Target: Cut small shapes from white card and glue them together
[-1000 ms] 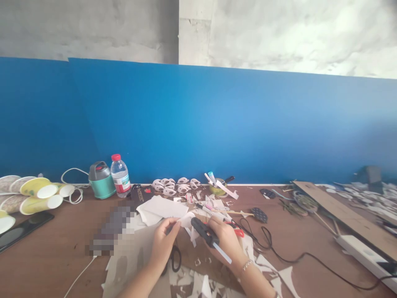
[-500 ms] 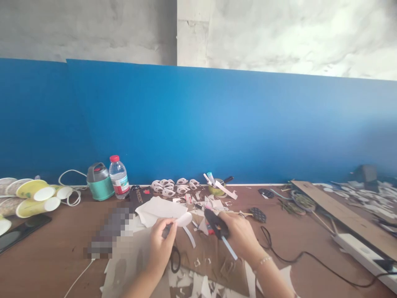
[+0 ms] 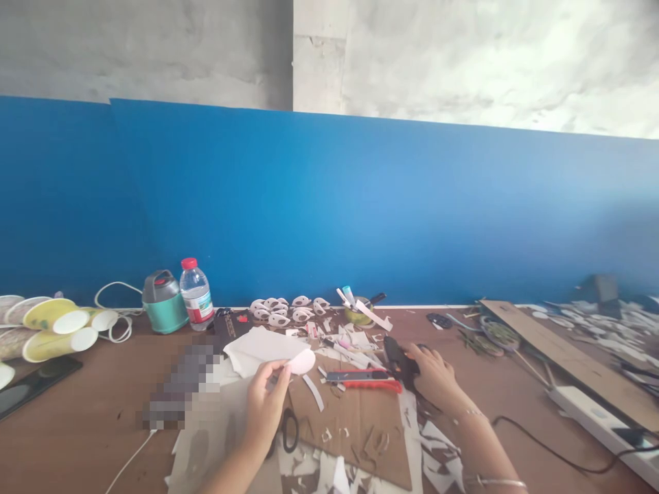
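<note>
My left hand (image 3: 266,406) is closed in a pinch on a small white rounded paper piece (image 3: 303,361), held just above the table. My right hand (image 3: 435,377) is wrapped round a black glue gun (image 3: 397,355) out to the right, low over the table, with its black cord (image 3: 546,449) trailing off right. A red and black utility knife (image 3: 363,379) lies between my hands on a sheet of brown cardboard (image 3: 355,425). Black scissors (image 3: 291,429) lie under my left wrist among white paper scraps.
At the back stand a green jar (image 3: 163,302), a water bottle (image 3: 195,295), finished white pieces (image 3: 283,310) and a small yellow pot (image 3: 360,312). Yellow paper cups (image 3: 54,326) and a phone (image 3: 31,384) lie left. A board (image 3: 571,357) and power strip (image 3: 602,429) lie right.
My right hand has carried the glue gun away from the paper piece to the right and lowered it toward the table, uncovering the red knife. My left hand has kept holding the white piece.
</note>
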`<state>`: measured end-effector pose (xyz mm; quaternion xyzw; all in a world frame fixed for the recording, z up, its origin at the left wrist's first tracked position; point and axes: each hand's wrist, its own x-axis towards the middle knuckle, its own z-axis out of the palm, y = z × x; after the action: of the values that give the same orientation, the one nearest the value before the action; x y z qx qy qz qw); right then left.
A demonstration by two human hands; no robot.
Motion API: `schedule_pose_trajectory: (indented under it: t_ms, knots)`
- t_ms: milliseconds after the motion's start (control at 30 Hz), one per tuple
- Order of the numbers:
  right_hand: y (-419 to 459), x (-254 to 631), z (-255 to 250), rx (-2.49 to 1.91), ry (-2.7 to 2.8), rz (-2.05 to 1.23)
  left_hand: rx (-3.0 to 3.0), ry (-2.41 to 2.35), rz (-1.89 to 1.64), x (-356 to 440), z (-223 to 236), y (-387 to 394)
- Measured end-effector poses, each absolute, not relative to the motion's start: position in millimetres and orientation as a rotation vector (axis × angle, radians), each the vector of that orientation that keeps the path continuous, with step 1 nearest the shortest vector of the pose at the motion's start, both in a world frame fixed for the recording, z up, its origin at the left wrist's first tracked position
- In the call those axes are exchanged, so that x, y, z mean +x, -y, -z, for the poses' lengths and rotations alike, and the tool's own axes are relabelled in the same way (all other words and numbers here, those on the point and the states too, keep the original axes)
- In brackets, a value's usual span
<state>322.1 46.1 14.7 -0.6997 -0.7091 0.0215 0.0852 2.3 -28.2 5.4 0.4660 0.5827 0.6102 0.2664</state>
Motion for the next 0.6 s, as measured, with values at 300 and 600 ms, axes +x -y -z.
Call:
schedule_pose_trajectory:
  t_ms: [300,600]
  knots:
    - [-49.6,306.3,-9.5,-2.016,1.993,0.094,1.275,-1.558,-1.636,2.0,-2.8,26.2]
    - [0.3,201.7,-26.5,-1.059,2.367,-0.071,1.306,-1.591,-1.63,0.5,1.9,24.7]
